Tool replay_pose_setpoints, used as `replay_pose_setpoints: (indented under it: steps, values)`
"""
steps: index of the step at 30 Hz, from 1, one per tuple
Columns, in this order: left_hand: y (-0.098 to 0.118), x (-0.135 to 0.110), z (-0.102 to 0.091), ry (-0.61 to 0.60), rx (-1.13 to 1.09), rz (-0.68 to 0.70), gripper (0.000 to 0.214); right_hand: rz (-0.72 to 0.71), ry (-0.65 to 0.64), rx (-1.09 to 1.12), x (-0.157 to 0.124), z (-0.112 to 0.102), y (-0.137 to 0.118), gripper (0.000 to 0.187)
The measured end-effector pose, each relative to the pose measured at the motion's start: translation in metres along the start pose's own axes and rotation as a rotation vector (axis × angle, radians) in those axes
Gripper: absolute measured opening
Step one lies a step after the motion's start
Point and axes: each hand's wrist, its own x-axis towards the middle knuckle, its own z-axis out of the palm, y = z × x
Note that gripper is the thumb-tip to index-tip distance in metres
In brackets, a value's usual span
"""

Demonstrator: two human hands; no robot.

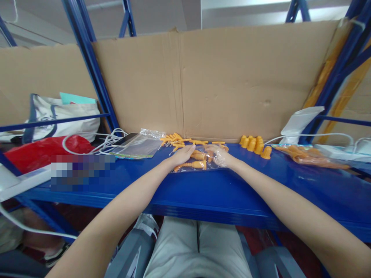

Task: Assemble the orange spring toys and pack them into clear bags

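A clear plastic bag (pixel 187 168) with several orange plastic parts in it lies on the blue shelf in front of me. One ribbed, screw-like orange part (pixel 193 165) rests along its near side. My left hand (pixel 183 155) is closed on the bag's left side, its fingertips partly hidden. On the right, my right hand (pixel 219 155) has clear film over it and its fingers curl around an orange part among the others in the bag. Just behind the hands are loose orange T-shaped pieces (pixel 175 138), some near small metal spirals.
Orange thimble-shaped cups (pixel 251 143) stand to the right, near a filled bag of orange parts (pixel 307 155). Flat packaging bags (pixel 136 146), white cables (pixel 108 139) and a red bag (pixel 55 148) lie left. A cardboard wall (pixel 246 81) closes the back.
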Motion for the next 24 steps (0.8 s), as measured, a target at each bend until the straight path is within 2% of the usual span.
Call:
replay_pose_setpoints:
  steps: [4, 7, 9, 13, 18, 24]
  values:
    - [-0.003, 0.002, 0.003, 0.005, 0.056, 0.002, 0.054, 0.165, -0.003, -0.208, -0.002, -0.011, -0.009, 0.019]
    - [-0.002, 0.001, 0.003, 0.062, 0.085, 0.031, 0.043, 0.257, -0.103, -0.214, -0.003, -0.015, -0.014, 0.003]
    - [0.0, 0.0, 0.002, 0.101, 0.083, 0.073, 0.032, 0.285, -0.166, -0.152, -0.002, -0.016, -0.016, 0.01]
    - [0.003, -0.001, -0.001, 0.16, 0.071, 0.152, 0.005, 0.328, -0.21, 0.017, -0.001, -0.019, -0.022, 0.012]
    - [0.003, 0.001, 0.002, 0.128, 0.103, 0.278, 0.016, 0.419, -0.243, 0.324, -0.002, -0.026, -0.035, 0.018]
    - [0.004, -0.002, 0.001, 0.006, 0.14, 0.305, 0.015, 0.535, -0.342, 0.542, -0.003, -0.026, -0.049, 0.023]
